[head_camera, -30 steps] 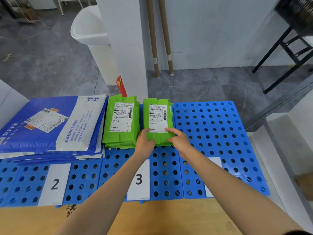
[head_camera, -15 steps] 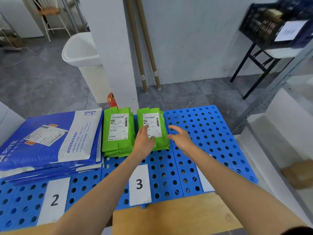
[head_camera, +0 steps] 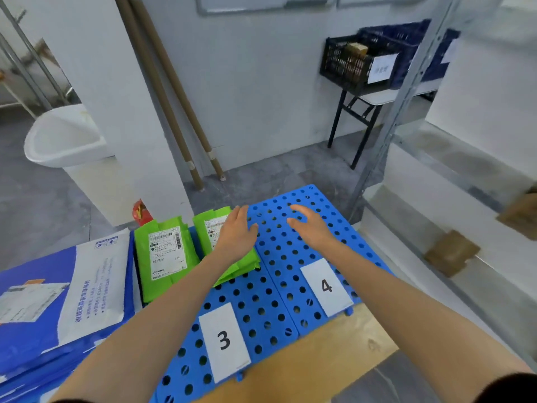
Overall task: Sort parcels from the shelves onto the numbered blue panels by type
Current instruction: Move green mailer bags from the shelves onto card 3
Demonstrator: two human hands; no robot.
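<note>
Two green parcel stacks side by side at the far end of panel 3 [head_camera: 255, 303], left stack [head_camera: 164, 254] uncovered, right stack [head_camera: 210, 228] partly under the flat, relaxed left hand [head_camera: 236, 232], right hand [head_camera: 309, 228] spread and holding nothing above panel 4 [head_camera: 290, 257], blue mailers [head_camera: 37, 330] piled further left.

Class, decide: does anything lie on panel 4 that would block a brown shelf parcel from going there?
Nothing visible does: panel 4 holds only its number card, with the right hand above it.
</note>
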